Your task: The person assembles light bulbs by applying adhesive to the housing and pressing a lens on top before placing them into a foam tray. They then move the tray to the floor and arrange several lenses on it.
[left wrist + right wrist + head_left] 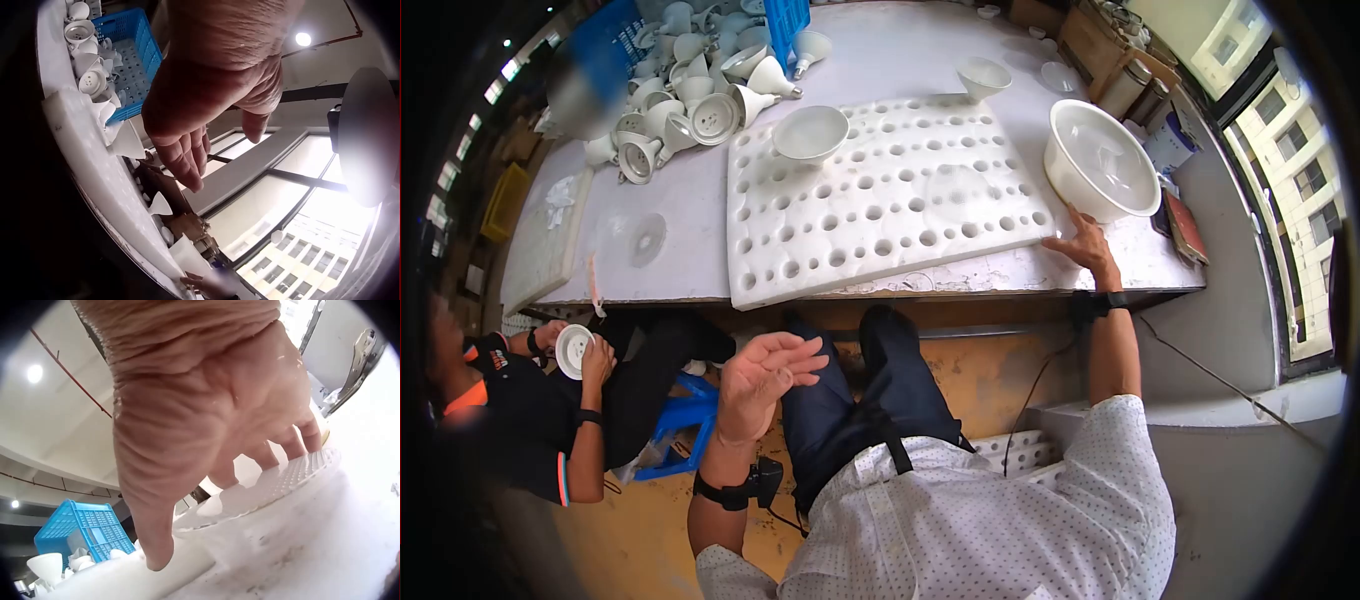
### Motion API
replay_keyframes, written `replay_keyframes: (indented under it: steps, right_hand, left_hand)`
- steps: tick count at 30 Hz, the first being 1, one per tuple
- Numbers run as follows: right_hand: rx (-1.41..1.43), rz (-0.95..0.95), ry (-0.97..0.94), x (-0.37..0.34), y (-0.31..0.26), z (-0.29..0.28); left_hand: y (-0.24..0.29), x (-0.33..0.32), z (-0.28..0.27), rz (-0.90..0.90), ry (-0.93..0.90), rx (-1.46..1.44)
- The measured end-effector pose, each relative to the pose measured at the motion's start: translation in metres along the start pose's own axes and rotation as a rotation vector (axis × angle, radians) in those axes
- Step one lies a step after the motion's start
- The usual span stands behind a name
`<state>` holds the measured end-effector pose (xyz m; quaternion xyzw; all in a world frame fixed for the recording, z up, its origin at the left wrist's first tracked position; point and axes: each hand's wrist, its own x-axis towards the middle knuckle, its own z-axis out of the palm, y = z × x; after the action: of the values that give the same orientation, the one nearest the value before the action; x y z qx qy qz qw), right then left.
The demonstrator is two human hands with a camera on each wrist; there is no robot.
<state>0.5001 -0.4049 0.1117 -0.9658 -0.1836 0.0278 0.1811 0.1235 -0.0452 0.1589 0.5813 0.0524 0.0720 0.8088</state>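
Note:
The right hand (1088, 247) is palm down at the table's near right, beside the foam board (800, 270) and the white tub (1055, 165). Its fingertips touch a clear textured disc (275, 487) on the tabletop in the right wrist view, with the thumb spread toward the board. The left hand (768, 385) is raised above the lap, palm up with fingers loosely bent, holding nothing. Two white lamp cups, one nearer (810, 135) and one farther (984, 78), stand on the holed board.
White lamp housings (700, 100) are heaped at the back left by a blue crate (788, 30). A clear disc (647, 240) lies left of the board. A seated person at left holds a white round part (574, 351). A red-brown notebook (1185, 230) lies at the right edge.

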Motion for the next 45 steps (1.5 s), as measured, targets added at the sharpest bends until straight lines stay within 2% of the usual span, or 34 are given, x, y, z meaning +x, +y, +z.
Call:
replay_keyframes:
  steps: [1, 3, 4, 5, 7, 10, 13, 15, 17, 20, 22, 24, 26, 29, 31, 33, 35, 38, 39, 41, 42, 43, 45]
  right_hand:
    - [0.008, -0.005, -0.014, -0.001, -0.002, 0.003]
    - [-0.309, 0.068, 0.076, -0.009, -0.02, -0.002]
    - [-0.278, -0.039, 0.191, -0.007, -0.022, 0.003]
    - [-0.054, -0.168, 0.273, -0.001, -0.026, 0.012]
    - [0.382, -0.226, 0.098, -0.005, -0.086, 0.008]
    - [0.019, -0.427, 0.006, 0.019, -0.122, 0.035]
    - [-0.102, -0.373, -0.108, 0.037, -0.146, 0.037]
    - [-0.101, -0.347, -0.156, 0.047, -0.147, 0.037]
    - [-0.093, -0.344, -0.197, 0.051, -0.155, 0.03]
    - [-0.147, -0.354, -0.202, 0.053, -0.166, 0.022]
    - [-0.097, -0.333, -0.175, 0.054, -0.172, 0.006]
    - [-0.027, -0.303, -0.087, 0.052, -0.168, -0.018]
    - [-0.012, -0.178, 0.079, 0.051, -0.146, -0.053]
    - [-0.087, 0.042, 0.3, 0.063, -0.078, -0.096]
    - [-0.164, 0.149, 0.339, 0.076, -0.014, -0.105]
    - [-0.229, 0.272, 0.294, 0.084, 0.032, -0.108]
    - [-0.226, 0.301, 0.271, 0.094, 0.057, -0.112]
    - [-0.151, 0.424, -0.013, 0.098, 0.059, -0.122]
    - [-0.145, 0.416, -0.02, 0.098, 0.063, -0.12]
    - [-0.297, 0.335, 0.144, 0.089, 0.069, -0.117]
    - [-0.335, 0.189, 0.382, 0.085, 0.067, -0.117]
    - [-0.33, 0.185, 0.372, 0.078, 0.061, -0.117]
    - [0.199, 0.037, 0.589, 0.067, 0.027, -0.117]
  left_hand:
    - [-0.001, 0.006, -0.003, -0.009, 0.013, 0.006]
    - [0.001, 0.026, -0.009, -0.075, 0.134, -0.099]
    - [0.004, 0.04, -0.016, -0.112, 0.16, -0.092]
    - [0.005, 0.057, -0.018, -0.12, 0.166, -0.09]
    - [0.003, 0.095, -0.022, -0.103, 0.347, -0.071]
    - [-0.005, 0.14, -0.038, -0.175, 0.341, -0.141]
    - [0.002, 0.18, -0.055, -0.223, 0.353, -0.195]
    - [0.012, 0.206, -0.06, -0.284, 0.477, -0.231]
    - [0.017, 0.235, -0.074, -0.303, 0.35, -0.257]
    - [0.03, 0.262, -0.076, -0.425, 0.431, -0.14]
    - [0.027, 0.273, -0.085, -0.47, 0.387, -0.112]
    - [0.021, 0.284, -0.091, -0.503, 0.393, -0.082]
    - [0.017, 0.285, -0.091, -0.528, 0.374, -0.043]
    - [0.009, 0.29, -0.092, -0.501, 0.388, -0.059]
    - [0.004, 0.295, -0.089, -0.504, 0.405, -0.092]
    - [0.012, 0.288, -0.087, -0.543, 0.479, -0.171]
    - [0.002, 0.285, -0.095, -0.494, 0.495, -0.171]
    - [0.01, 0.278, -0.093, -0.434, 0.544, -0.224]
    - [0.012, 0.275, -0.09, -0.419, 0.564, -0.275]
    - [0.018, 0.268, -0.086, -0.401, 0.566, -0.209]
    - [0.022, 0.265, -0.084, -0.379, 0.554, -0.149]
    - [0.026, 0.262, -0.081, -0.383, 0.564, -0.146]
    - [0.034, 0.259, -0.076, -0.394, 0.54, -0.147]
